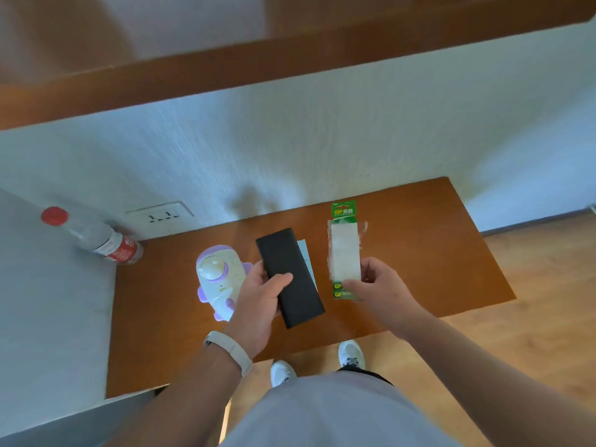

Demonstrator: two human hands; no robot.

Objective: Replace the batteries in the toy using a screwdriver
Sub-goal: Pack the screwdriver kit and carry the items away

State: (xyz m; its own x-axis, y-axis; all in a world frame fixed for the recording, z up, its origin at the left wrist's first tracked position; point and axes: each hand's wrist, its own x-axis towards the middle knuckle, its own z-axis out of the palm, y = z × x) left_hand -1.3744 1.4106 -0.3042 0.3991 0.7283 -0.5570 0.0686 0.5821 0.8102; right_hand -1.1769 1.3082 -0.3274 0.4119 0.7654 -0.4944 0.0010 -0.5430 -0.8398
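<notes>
1. At the far left, a clear plastic bottle with a red cap and red label (96, 237) lies on its side against the wall, well apart from both hands. A white wall socket (159, 216) sits just beside it. Neither looks to have any part in the job.
2. The white and purple rounded plastic toy (214, 279) lies on the brown wooden tabletop (435, 259), just left of the left hand and partly hidden by it. No hatch or screw shows on the face turned up, so the battery compartment is probably unopened and on the underside.
3. The left hand (258, 298), with a white band (230, 348) on its wrist, grips a flat black rectangular case (290, 272), thumb across the top face and fingers curled beneath. A slip of white paper (306, 253) shows past the case's right edge. No screwdriver is in view; my guess is that the case holds it.
4. The right hand (380, 285) pinches the near end of a long clear blister pack of batteries on a green card (345, 250) between thumb and fingers. Whether the pack's far end rests on the tabletop I cannot tell.
5. The hands are apart, each clamped on its own item. The step in hand reads as gathering supplies, and work on the toy has not begun.
6. With both hands full, the next move calls for letting one thing go. The pack should probably be set down within reach, the case opened for the driver, and the toy turned over to find the screw.
</notes>
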